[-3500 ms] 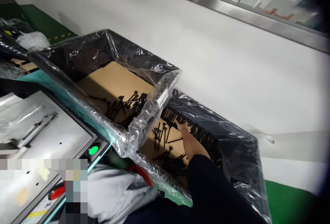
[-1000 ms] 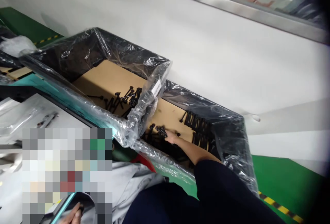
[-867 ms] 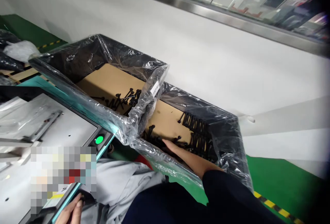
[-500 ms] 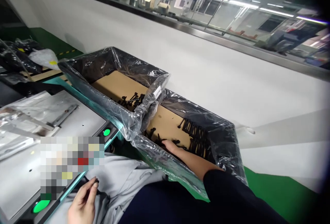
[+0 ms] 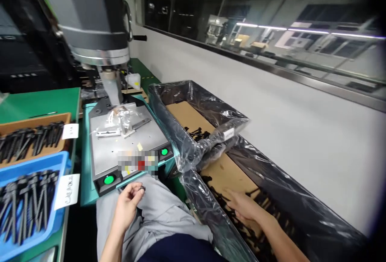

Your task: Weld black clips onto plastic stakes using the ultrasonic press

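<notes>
Above my lap, my left hand (image 5: 130, 203) pinches a small black part (image 5: 141, 188) between thumb and fingertips. My right hand (image 5: 241, 205) reaches into the nearer plastic-lined bin (image 5: 208, 197), over its cardboard base (image 5: 229, 175). Its fingers point left, close to dark rod-shaped parts (image 5: 265, 203) lying there. The hand is blurred, and whether a part is between its fingers cannot be made out.
A press machine (image 5: 93, 24) stands over a metal work plate (image 5: 102, 149) with two green buttons. At left, an orange tray (image 5: 68, 119) and a blue tray (image 5: 62, 165) hold black bolts. Another lined bin (image 5: 208, 97) lies behind.
The view has turned left, bringing the machine and the trays into sight. My left hand still holds the small black part. My right hand remains inside the nearer bin, now around its middle.
</notes>
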A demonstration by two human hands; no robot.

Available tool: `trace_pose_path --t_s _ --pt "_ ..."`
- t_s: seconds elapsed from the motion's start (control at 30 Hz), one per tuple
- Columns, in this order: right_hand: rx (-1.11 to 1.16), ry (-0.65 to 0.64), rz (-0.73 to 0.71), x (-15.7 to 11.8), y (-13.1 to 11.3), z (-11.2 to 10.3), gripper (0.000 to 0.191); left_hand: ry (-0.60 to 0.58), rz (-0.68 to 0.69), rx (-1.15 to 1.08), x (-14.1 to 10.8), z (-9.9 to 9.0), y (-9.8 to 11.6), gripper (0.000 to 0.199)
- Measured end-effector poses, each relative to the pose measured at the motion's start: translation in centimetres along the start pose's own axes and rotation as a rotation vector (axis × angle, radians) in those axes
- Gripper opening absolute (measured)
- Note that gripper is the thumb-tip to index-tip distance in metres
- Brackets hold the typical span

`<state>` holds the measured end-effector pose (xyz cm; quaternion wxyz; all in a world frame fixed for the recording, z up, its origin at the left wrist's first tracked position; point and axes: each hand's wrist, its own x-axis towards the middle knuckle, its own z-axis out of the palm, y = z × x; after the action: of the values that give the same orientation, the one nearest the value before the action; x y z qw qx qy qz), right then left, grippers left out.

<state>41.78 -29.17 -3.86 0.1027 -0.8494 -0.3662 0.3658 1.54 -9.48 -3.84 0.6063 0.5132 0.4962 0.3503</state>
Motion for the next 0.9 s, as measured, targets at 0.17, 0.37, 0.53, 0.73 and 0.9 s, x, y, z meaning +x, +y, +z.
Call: trace_pose_path --t_s 0.17,0.37,0.53,0.73,0.9 --pt "0.625 0.136 -0.358 -2.8 -7.2 -1.6 0.046 0.02 0.051 -0.275 -1.4 0.1 2.6 0.037" --pt "0.995 -0.552 -0.569 -4.4 -19.5 5.7 0.047 0.032 0.142 -0.48 -2.9 -1.1 4.5 0.039" --pt "0.56 -0.607 -0.77 -2.6 -25.0 10.7 0.034 0.14 0.137 -0.435 -4.5 -2.7 4.3 0.04" --pt "0.106 -0.126 -1.266 -1.1 -28.5 11.9 0.02 0.275 0.217 -0.296 -4.8 -3.6 2.9 0.032" --pt "0.084 -0.323 -1.316 0.4 -29.1 11.8 0.022 0.345 0.185 -0.257 -4.0 -3.8 2.2 0.031"
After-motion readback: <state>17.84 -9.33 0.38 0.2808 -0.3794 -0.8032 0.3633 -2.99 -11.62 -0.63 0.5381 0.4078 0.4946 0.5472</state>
